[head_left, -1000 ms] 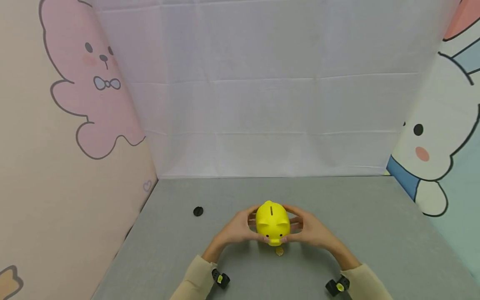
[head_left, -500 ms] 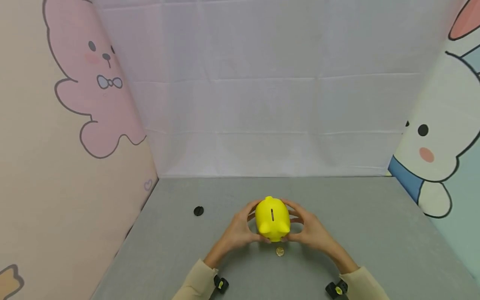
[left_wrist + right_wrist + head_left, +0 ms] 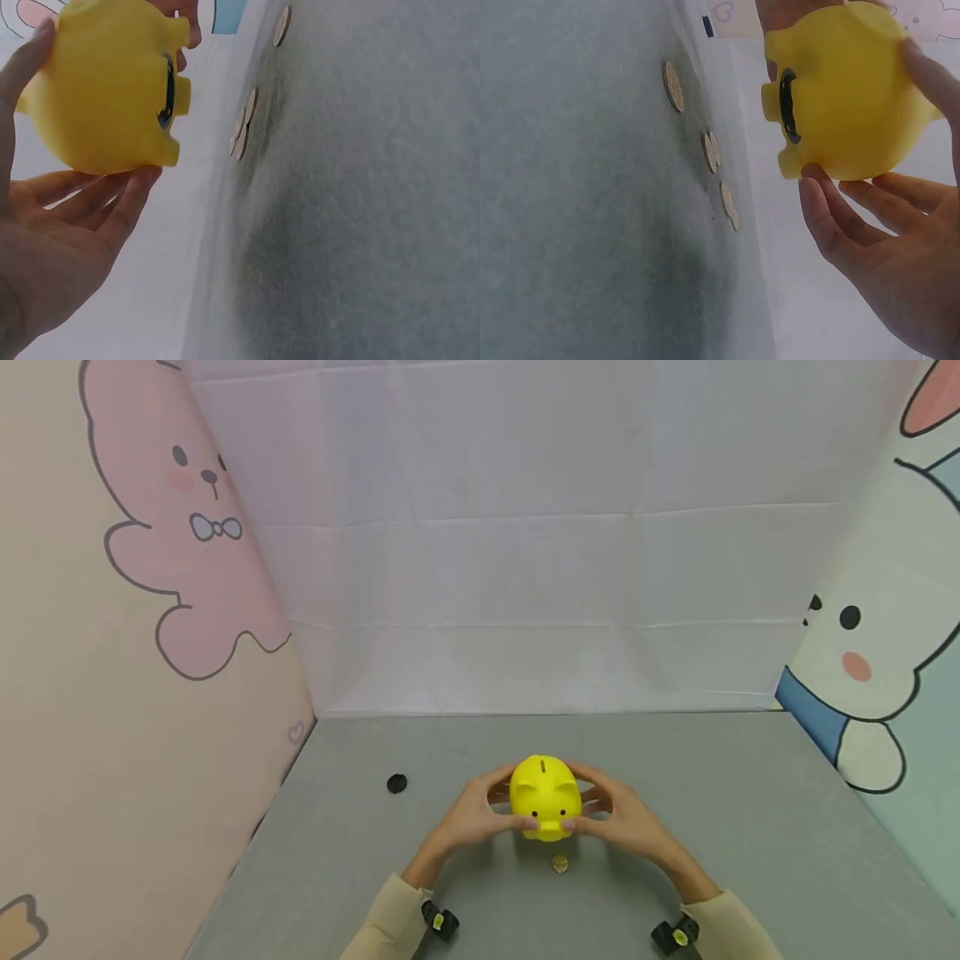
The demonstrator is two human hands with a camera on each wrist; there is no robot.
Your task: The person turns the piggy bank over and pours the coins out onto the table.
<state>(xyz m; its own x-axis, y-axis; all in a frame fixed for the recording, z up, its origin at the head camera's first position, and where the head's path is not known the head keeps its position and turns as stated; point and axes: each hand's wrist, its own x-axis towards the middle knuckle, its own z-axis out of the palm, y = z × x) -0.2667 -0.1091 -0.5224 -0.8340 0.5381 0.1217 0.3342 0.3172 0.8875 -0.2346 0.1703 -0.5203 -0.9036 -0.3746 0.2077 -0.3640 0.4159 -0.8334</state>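
A yellow piggy bank (image 3: 546, 797) is held up off the grey table between both hands, its snout toward me and the coin slot on top. My left hand (image 3: 480, 810) grips its left side, thumb near the snout and fingers around behind. On the opposite side my right hand (image 3: 618, 814) grips it the same way. In the left wrist view, a dark round opening (image 3: 166, 91) shows in its belly between the stubby feet. One gold coin (image 3: 560, 863) lies on the table in front of it. Several coins (image 3: 709, 153) lie beneath it, hidden from the head view.
A black round plug (image 3: 397, 783) lies on the grey table (image 3: 337, 860) to the left of the hands. White cloth (image 3: 480, 568) hangs behind the table's far edge. Walls with cartoon animals stand at both sides. Each wrist wears a small black camera (image 3: 440, 920).
The piggy bank tipped forward until its face was hidden, then tipped back so its face shows again. Both hands kept hold of it. The front coin and the plug stayed put.
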